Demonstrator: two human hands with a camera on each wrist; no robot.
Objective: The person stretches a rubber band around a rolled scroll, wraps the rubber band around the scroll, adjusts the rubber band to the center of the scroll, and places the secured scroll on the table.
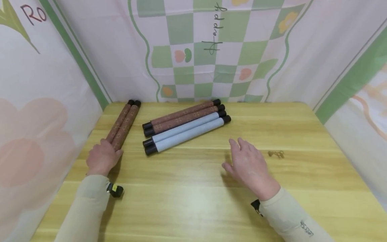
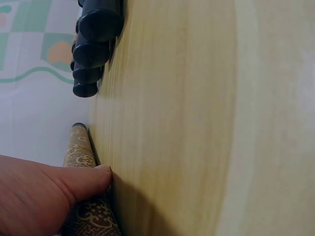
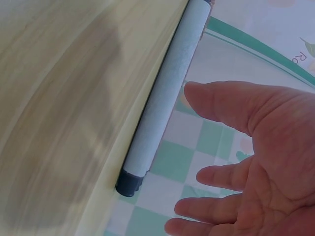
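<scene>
On the left of the table, two brown patterned scrolls [image 1: 124, 125] with black end knobs lie side by side. My left hand [image 1: 103, 157] grips their near ends, which it hides; in the left wrist view the thumb [image 2: 88, 181] lies across one patterned roll. Near the middle, two more brown scrolls [image 1: 184, 116] lie parallel to two pale blue scrolls [image 1: 190, 134], all slanting up to the right. My right hand [image 1: 249, 164] holds nothing, fingers spread, to the lower right of the blue pair. The right wrist view shows its palm facing a blue scroll [image 3: 167, 93].
A small brown chain-like item [image 1: 276, 154] lies right of my right hand. Behind the wooden table [image 1: 193, 188] hangs a printed cloth [image 1: 205, 74] with green checks, and further printed cloth [image 1: 36, 111] closes off both sides.
</scene>
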